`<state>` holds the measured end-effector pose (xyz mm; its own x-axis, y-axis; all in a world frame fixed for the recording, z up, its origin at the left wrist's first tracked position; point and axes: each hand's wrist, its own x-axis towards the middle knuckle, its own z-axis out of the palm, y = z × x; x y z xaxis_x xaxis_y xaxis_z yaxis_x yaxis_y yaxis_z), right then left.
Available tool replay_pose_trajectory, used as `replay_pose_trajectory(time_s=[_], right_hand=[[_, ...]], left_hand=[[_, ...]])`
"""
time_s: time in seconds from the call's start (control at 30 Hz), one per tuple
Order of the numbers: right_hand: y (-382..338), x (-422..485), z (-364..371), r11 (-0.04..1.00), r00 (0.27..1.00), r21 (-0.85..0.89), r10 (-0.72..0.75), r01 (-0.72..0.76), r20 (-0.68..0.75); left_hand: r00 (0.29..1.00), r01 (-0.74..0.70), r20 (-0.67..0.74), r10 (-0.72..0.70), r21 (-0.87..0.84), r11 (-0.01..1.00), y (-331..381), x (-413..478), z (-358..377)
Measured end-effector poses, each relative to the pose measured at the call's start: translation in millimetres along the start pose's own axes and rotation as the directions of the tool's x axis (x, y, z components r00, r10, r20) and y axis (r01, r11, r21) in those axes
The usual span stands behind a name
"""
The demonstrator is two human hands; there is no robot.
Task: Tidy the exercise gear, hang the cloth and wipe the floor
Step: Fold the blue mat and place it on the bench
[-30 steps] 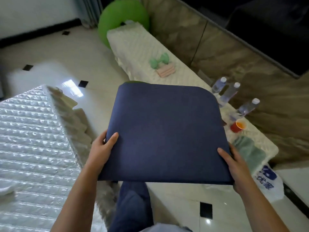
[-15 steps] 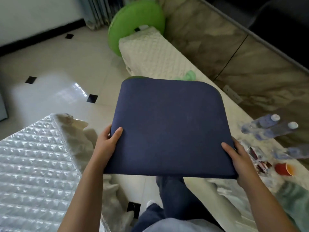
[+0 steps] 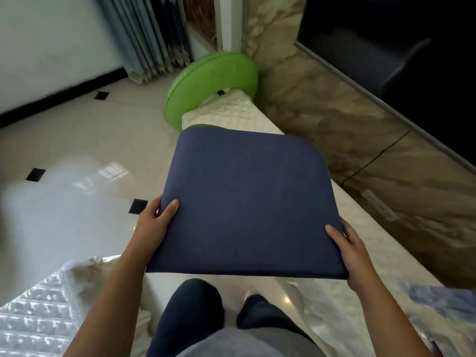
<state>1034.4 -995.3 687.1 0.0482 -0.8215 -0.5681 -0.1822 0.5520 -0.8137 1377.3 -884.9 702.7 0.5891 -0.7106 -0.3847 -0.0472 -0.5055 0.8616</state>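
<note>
1. The step in hand looks like carrying the navy pad (image 3: 247, 202) to where the exercise gear belongs. That is probably near the green ring (image 3: 211, 83), which leans in the corner well beyond the fingers.
2. The left hand (image 3: 154, 225) grips the pad's near-left edge. Its thumb lies flat on top, and its other fingers go underneath, out of sight.
3. The right hand (image 3: 347, 246) grips the near-right corner the same way, with the thumb on top and the fingers hidden below.
4. To do this well, I judge the 2 grips should be held level, so the soft-looking pad does not sag or fold at its unsupported far end.
5. Moving each hand a little further along the side edges before setting the pad down would likely share the weight better.
6. The pad stretches forward from the fingers, and its far edge is over the quilted bench (image 3: 231, 114). The bench runs past the right fingers on their outer side.
7. A sliver of darker green (image 3: 203, 126) shows at the pad's far-left corner. I cannot tell whether it is the pad's underside or another item.
8. The tiled floor (image 3: 77, 150) lies below the fingers, and a silver quilted cover (image 3: 33, 318) sits down-left of the left fingers.
</note>
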Motion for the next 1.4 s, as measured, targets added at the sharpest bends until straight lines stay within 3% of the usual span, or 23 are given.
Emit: replay_pose_trajectory(time_s=[0.2, 0.47, 0.67, 0.8, 1.17, 1.4], right_hand=[[-27, 72, 83, 0.994, 0.987, 0.093, 0.074, -0.061, -0.142], [-35, 127, 188, 0.933, 0.910, 0.350, 0.215, -0.084, -0.354], [-48, 194, 203, 0.943, 0.841, 0.321, 0.239, -0.082, -0.486], [-44, 250, 206, 0.976, 0.822, 0.174, 0.207, -0.134, -0.530], [21, 390, 255, 0.972, 0.736, 0.065, 0.214, -0.226, -0.642], [66, 417, 280, 0.970, 0.743, 0.080, 0.227, -0.229, -0.630]], left_hand=[[0.991, -0.057, 0.125, 0.042, 0.118, 0.991, 40, 148, -11], [0.916, -0.212, 0.398, 0.055, 0.364, 0.907, 109, 335, -3], [0.867, -0.260, 0.497, 0.025, 0.409, 0.875, 129, 419, 60], [0.848, -0.283, 0.530, -0.001, 0.454, 0.845, 117, 477, 101], [0.811, -0.429, 0.578, 0.089, 0.485, 0.762, 42, 618, 191], [0.768, -0.407, 0.640, -0.010, 0.499, 0.765, -26, 652, 205]])
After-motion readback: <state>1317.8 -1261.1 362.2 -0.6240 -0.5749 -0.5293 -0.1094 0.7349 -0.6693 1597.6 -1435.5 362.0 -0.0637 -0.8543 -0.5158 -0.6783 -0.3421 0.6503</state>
